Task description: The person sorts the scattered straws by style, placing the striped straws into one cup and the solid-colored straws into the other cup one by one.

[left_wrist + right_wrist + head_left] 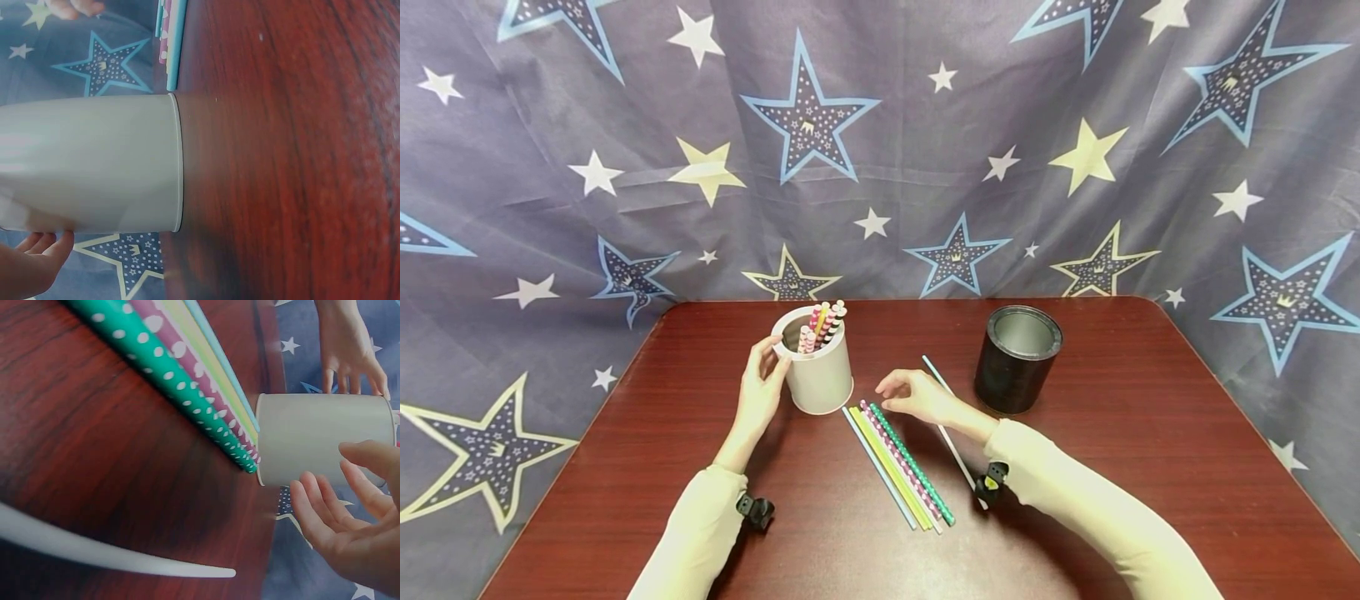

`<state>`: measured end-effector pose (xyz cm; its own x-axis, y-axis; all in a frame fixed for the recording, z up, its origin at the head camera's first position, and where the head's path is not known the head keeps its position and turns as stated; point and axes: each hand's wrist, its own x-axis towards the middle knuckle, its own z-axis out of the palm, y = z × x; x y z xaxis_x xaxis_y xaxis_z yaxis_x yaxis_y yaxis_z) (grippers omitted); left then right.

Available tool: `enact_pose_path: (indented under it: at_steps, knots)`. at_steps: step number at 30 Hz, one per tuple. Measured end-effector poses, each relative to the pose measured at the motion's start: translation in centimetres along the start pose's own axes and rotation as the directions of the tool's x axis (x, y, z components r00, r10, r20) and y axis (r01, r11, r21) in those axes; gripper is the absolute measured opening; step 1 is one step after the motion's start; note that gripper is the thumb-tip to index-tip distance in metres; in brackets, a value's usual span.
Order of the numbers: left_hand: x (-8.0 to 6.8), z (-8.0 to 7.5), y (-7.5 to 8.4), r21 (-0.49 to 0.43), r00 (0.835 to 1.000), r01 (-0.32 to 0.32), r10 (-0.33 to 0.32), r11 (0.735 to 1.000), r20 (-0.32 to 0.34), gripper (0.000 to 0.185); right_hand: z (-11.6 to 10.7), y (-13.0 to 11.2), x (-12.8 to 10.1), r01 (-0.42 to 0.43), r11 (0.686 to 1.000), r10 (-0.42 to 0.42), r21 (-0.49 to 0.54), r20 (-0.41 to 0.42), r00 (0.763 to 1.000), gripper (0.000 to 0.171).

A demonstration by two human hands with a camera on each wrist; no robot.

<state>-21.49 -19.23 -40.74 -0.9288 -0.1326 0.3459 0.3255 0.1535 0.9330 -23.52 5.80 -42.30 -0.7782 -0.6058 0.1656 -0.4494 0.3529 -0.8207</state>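
My left hand [761, 398] holds the left side of a white cylindrical holder [820, 383], fingertips against its wall near the rim. Several patterned paper straws [823, 327] stand in this holder, leaning to its right. My right hand [917, 395] hovers right of the holder, fingers loosely bent, thumb apart and nothing between them, as the right wrist view also shows. Just below it lie several straws side by side: a green dotted straw [913, 467], a purple dotted one [901, 461], yellow ones [887, 467] and a blue one [877, 467].
A pale straw [957, 452] lies apart, passing under the right forearm. Behind that arm stands a black cylindrical holder [1013, 371], no straws showing in it. Everything sits on a reddish-brown table [1150, 433], with a star-printed curtain [880, 167] behind its far edge.
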Motion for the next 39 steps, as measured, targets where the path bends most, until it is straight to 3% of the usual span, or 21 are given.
enact_pose_path:
  at_steps: [20,39]
  knots:
    - [0.0,0.0,-0.1,0.004,1.000,0.002,-0.002,1.000,-0.008,0.036,0.6,1.3,-1.1,-0.066,0.992,0.076,-0.110,0.093,0.993,0.020]
    - [0.0,0.0,0.0,0.011,1.000,0.016,-0.016,1.000,-0.001,0.036,0.8,2.1,-1.7,-0.016,0.995,0.035,-0.096,0.192,0.981,0.022]
